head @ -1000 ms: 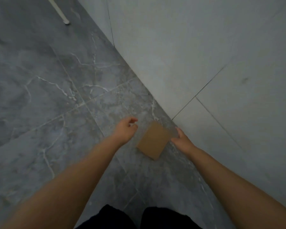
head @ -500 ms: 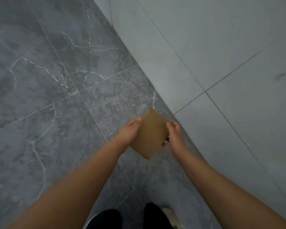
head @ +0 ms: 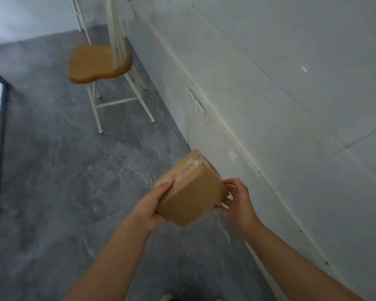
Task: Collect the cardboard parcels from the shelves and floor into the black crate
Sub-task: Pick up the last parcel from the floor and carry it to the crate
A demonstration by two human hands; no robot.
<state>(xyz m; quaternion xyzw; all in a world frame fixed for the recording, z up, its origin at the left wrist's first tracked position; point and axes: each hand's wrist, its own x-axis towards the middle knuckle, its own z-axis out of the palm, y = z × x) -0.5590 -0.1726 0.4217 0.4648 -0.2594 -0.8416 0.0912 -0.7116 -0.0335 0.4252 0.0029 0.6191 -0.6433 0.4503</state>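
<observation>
A small brown cardboard parcel (head: 191,190) with clear tape along its top seam hangs tilted above the grey floor, close to the white wall. My left hand (head: 152,205) grips its left side, thumb on the taped face. My right hand (head: 237,200) holds the right end, fingers curled round the corner. The black crate is not in view.
A chair (head: 98,61) with a wooden seat and thin white legs stands ahead on the left by the wall. The white wall (head: 291,105) runs along the right. A dark-framed edge (head: 0,127) lines the far left. Grey marble floor (head: 63,181) lies between.
The parcel has come up off the floor in both hands. The view has lifted from the floor corner to the wall and chair ahead.
</observation>
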